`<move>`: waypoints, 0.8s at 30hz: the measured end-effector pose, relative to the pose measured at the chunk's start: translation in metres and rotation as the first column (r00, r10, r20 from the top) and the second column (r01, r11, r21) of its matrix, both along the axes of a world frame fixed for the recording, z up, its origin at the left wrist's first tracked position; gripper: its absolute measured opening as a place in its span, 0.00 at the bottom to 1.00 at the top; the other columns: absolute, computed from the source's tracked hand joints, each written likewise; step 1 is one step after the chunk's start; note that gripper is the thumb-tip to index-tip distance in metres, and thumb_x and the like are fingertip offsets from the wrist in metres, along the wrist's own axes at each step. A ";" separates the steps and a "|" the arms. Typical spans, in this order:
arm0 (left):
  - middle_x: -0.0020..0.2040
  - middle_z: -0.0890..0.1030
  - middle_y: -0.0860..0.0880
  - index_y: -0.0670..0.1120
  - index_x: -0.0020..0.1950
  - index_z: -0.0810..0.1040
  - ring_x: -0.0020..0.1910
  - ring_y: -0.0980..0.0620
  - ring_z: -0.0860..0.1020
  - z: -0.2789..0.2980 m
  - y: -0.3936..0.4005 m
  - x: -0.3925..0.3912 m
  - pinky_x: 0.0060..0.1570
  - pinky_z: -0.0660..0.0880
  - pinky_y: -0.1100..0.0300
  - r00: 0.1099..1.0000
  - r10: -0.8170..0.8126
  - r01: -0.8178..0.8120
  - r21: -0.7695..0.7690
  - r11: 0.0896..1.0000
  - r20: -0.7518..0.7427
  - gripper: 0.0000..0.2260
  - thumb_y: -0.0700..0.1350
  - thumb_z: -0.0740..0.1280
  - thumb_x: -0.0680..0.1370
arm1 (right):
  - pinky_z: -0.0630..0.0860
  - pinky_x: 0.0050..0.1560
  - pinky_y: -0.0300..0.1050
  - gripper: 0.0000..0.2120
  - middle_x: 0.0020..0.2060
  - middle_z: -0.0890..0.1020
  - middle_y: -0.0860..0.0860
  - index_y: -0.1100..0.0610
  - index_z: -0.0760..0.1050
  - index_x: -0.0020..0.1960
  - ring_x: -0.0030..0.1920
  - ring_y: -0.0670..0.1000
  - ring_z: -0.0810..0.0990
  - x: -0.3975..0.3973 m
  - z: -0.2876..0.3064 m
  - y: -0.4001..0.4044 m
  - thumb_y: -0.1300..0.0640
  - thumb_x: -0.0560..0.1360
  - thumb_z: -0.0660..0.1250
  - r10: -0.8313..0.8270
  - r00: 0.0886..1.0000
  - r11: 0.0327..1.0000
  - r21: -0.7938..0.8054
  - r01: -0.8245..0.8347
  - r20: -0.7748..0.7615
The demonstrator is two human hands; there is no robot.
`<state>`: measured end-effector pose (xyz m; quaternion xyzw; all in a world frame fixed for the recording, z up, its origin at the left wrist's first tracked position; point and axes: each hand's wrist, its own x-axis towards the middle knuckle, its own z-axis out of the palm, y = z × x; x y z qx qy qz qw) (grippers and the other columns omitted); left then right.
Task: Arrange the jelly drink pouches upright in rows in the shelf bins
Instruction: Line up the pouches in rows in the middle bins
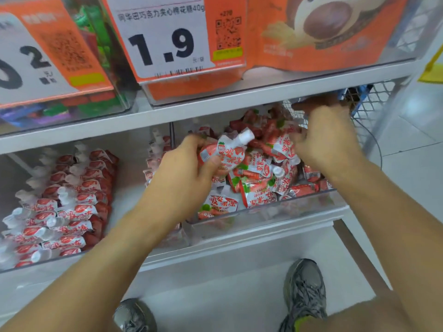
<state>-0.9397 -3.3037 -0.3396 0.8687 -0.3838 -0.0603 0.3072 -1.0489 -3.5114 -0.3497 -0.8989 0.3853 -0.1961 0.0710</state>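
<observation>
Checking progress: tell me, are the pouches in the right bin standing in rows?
No, the pouches in the right bin lie in a jumbled heap.

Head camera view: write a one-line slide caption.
Left hand grips a red-and-white spouted jelly pouch over the jumbled clear plastic bin; right hand digs into the pile.

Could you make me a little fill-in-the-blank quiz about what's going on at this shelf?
1. The left hand holds one pouch with a ____ cap.
2. The price tag above reads ____.
3. The left bin has pouches in rows; in the right bin they lie in a ____.
4. The right hand reaches into the ____ bin.

Answers: white; 1.9; heap; right
</observation>
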 end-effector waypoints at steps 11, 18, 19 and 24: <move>0.55 0.81 0.50 0.47 0.62 0.74 0.51 0.51 0.79 -0.014 -0.050 0.034 0.53 0.76 0.54 0.921 -0.366 0.385 0.460 0.800 -0.134 0.20 0.53 0.72 0.73 | 0.63 0.30 0.31 0.15 0.34 0.79 0.39 0.47 0.78 0.52 0.29 0.32 0.73 0.002 -0.016 0.016 0.55 0.68 0.79 0.431 0.885 0.793 0.394 -0.465 0.176; 0.60 0.79 0.47 0.44 0.67 0.70 0.55 0.45 0.78 -0.032 -0.070 0.032 0.56 0.76 0.52 0.900 -0.416 0.296 0.887 0.356 -0.134 0.33 0.53 0.77 0.68 | 0.64 0.31 0.34 0.10 0.34 0.77 0.39 0.46 0.80 0.49 0.30 0.38 0.73 -0.014 -0.013 0.002 0.51 0.70 0.77 0.542 0.840 0.756 0.422 -0.500 0.024; 0.61 0.78 0.47 0.45 0.69 0.68 0.56 0.45 0.78 -0.031 -0.069 0.030 0.56 0.76 0.55 0.906 -0.399 0.303 0.876 0.377 -0.142 0.34 0.51 0.77 0.68 | 0.63 0.30 0.32 0.08 0.30 0.77 0.39 0.46 0.81 0.49 0.30 0.36 0.75 -0.015 -0.011 0.001 0.50 0.70 0.76 0.551 0.834 0.743 0.440 -0.504 0.026; 0.61 0.78 0.48 0.47 0.68 0.70 0.56 0.47 0.77 -0.020 -0.066 0.031 0.55 0.76 0.57 0.945 -0.304 0.263 0.832 0.489 -0.120 0.35 0.55 0.78 0.66 | 0.68 0.32 0.37 0.06 0.29 0.79 0.34 0.41 0.82 0.47 0.33 0.37 0.76 -0.018 -0.009 -0.001 0.47 0.71 0.75 0.633 0.774 0.655 0.523 -0.546 0.016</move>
